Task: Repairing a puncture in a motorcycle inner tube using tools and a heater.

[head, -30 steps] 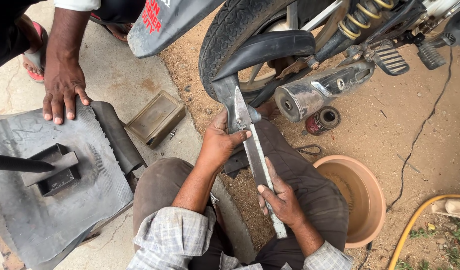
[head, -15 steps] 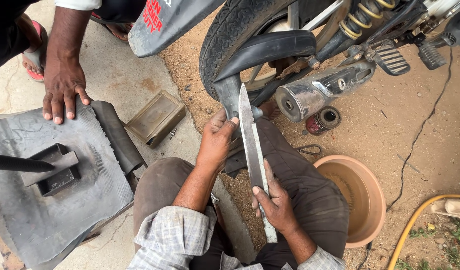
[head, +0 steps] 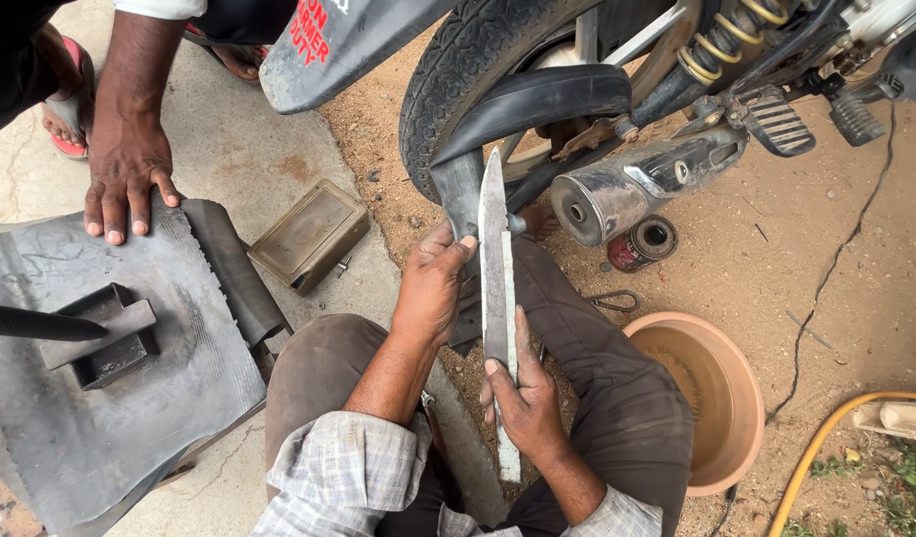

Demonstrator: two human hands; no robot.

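Across the top of the frame stands the motorcycle wheel (head: 458,70), its black inner tube (head: 523,104) pulled out and hanging at centre. Lower right sits a terracotta basin (head: 722,398). At centre we hold a long metal blade (head: 496,288) upright against the tube: our right hand (head: 523,403) grasps its lower end to steer it, while our left hand (head: 433,283) pinches the tube's end to keep it steady, we judge.

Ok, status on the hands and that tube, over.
Left hand grips inner tube. Right hand holds flat metal blade upright against it. Tyre close behind.
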